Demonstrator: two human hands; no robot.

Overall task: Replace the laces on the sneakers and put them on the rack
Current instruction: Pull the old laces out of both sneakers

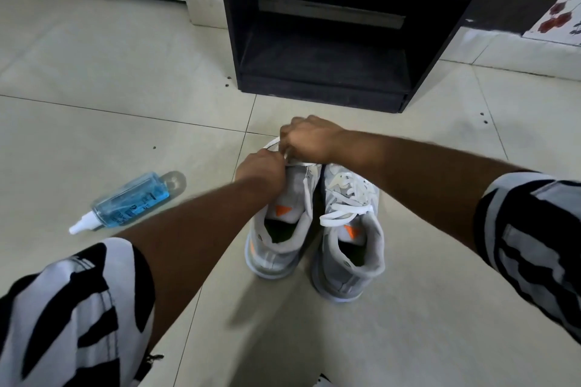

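Pointing toes toward rack [323, 72]: sneakers [314, 223].

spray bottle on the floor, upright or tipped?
Tipped. The blue spray bottle lies on its side on the tiled floor, white nozzle toward the near left, left of the sneakers.

The light is soft and rather dim, with a cool greenish cast over the pale floor tiles [94, 88]. No hard glare shows; a faint sheen lies on the tiles at the upper left. Shadows are weak and diffuse, one smudged grey patch falling on the floor beneath the left forearm. The dark rack [323, 41] swallows detail in its recesses. Wide-angle distortion bends tile lines and stretches the striped sleeves [534, 245] at the edges. Both hands look slightly smeared by motion.
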